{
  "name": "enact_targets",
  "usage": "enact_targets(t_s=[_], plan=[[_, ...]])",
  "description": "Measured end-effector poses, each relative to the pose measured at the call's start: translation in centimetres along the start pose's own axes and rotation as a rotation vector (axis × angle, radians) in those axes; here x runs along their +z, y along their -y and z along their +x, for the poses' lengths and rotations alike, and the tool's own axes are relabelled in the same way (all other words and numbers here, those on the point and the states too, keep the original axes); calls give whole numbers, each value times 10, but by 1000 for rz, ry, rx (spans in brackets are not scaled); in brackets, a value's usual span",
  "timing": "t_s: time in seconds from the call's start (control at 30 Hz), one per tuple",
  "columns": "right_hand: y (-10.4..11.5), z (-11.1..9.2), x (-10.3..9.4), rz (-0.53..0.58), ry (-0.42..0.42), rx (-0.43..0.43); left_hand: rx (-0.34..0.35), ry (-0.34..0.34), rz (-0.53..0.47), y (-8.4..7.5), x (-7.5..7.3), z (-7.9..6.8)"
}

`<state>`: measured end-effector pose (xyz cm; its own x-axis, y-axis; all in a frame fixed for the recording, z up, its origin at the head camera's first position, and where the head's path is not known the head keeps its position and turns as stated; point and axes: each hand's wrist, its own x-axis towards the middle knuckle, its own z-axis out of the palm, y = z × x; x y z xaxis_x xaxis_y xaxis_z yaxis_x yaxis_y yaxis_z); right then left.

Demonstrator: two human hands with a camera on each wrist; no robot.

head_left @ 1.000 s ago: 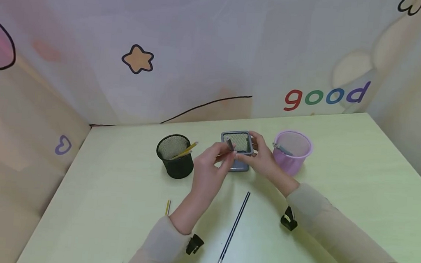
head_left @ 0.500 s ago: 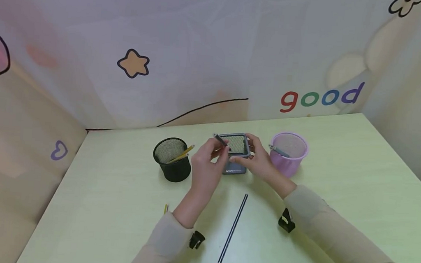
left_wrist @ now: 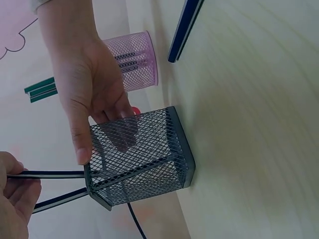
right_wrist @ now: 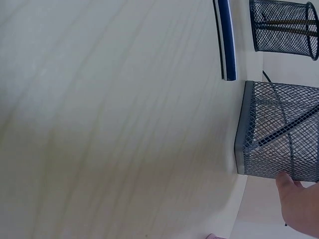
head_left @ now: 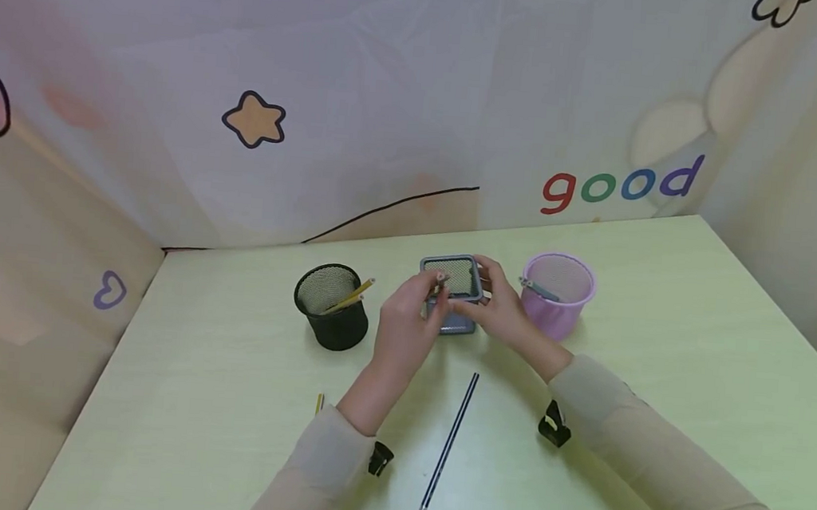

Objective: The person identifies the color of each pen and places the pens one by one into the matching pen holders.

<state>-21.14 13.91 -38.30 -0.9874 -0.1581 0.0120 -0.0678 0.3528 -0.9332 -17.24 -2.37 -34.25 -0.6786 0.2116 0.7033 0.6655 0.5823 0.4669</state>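
Note:
My left hand (head_left: 406, 323) pinches two dark pencils with pale stripes (left_wrist: 55, 174) near their upper ends. They slant apart at the open top of a grey square mesh pen holder (head_left: 457, 324); how deep they reach is hard to tell. In the head view only the pencils' tips (head_left: 441, 277) show above my fingers. My right hand (head_left: 505, 315) grips the holder at its right side, thumb on the near face and fingers behind, as the left wrist view shows (left_wrist: 89, 84). The holder stands upright on the table.
Left of the holder stands a black mesh cup (head_left: 338, 331) with yellow pencils (head_left: 349, 298). A pink mesh cup (head_left: 551, 318) with green pencils (head_left: 542, 291) stands right. Two dark blue striped pencils (head_left: 447, 450) lie in front; yellow pencils (head_left: 320, 402) lie partly behind my left sleeve.
The pencils in my left hand leaned out to the left half a second ago; now they are seen nearly end-on above the holder. My right hand keeps its grip. The head view has shifted slightly.

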Motion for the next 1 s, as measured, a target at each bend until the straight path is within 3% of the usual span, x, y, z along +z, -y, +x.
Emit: enact_targets(t_s=[0.6,1.0], plan=[[1,-1,-1,-14,4,10,123,53,87,3,1,-2],[2,-1,-1,-19,-1,6,84,129,126,-1,-2,-1]])
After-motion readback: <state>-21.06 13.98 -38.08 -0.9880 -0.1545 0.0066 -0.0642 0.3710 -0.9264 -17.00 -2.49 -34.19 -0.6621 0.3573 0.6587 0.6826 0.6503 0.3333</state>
